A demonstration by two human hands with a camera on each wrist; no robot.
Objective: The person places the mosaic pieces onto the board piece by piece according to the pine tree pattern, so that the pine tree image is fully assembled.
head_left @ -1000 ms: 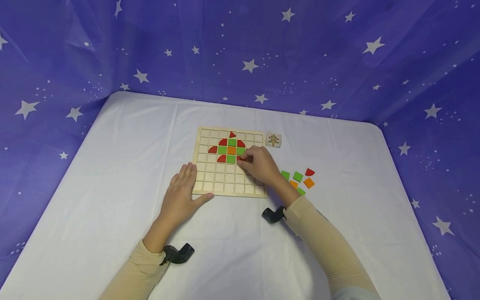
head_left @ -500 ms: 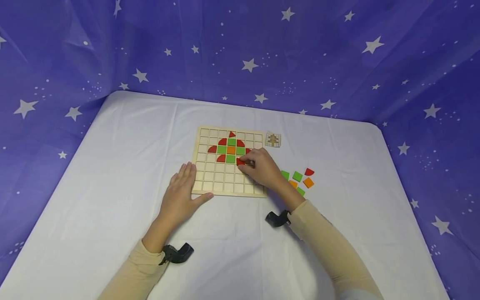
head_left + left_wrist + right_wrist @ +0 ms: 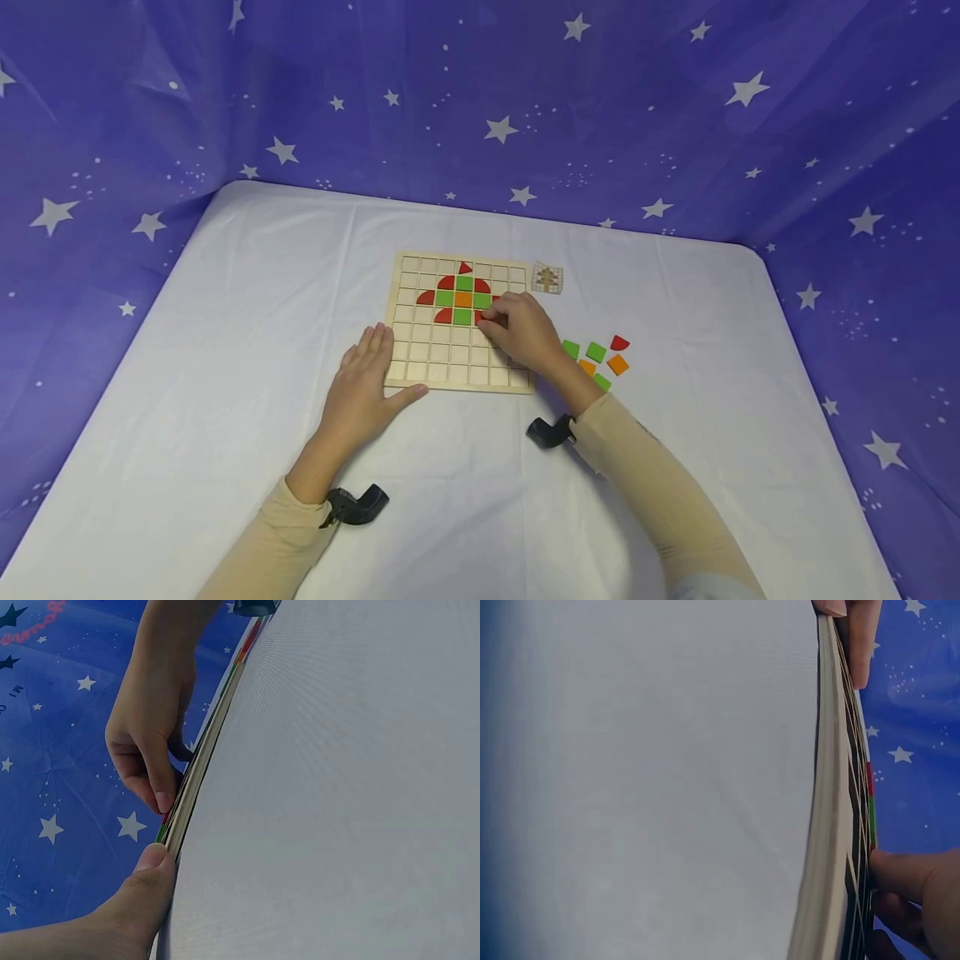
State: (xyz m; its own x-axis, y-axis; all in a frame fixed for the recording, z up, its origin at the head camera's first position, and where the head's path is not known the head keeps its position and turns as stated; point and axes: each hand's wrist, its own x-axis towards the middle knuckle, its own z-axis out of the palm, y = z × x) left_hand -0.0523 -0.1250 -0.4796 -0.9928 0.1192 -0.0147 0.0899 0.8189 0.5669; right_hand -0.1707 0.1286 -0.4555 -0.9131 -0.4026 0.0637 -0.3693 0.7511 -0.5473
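A wooden grid board (image 3: 427,373) lies on the white table, with green square tiles (image 3: 462,317), an orange square tile (image 3: 463,300), red quarter-round tiles and a red triangle (image 3: 465,268) set in its cells. My right hand (image 3: 525,333) pinches a red quarter-round tile (image 3: 478,317) over the cell right of the lowest green square; the fingers hide most of it. At the board's lower left corner rests my left hand (image 3: 358,392), fingers straight along the left edge and thumb by the front edge. Both wrist views see the board edge-on, with the right hand (image 3: 922,889) low over it.
Loose tiles lie right of the board: green squares (image 3: 596,353), orange squares (image 3: 618,364) and a red quarter-round (image 3: 619,342), some partly behind the right forearm. A small pattern card (image 3: 547,278) sits by the board's upper right corner. A starry purple cloth (image 3: 420,108) hangs behind the table.
The red tile in my right hand first shifted slightly toward the front of the board, then back up beside the green square. My left hand has stayed in place.
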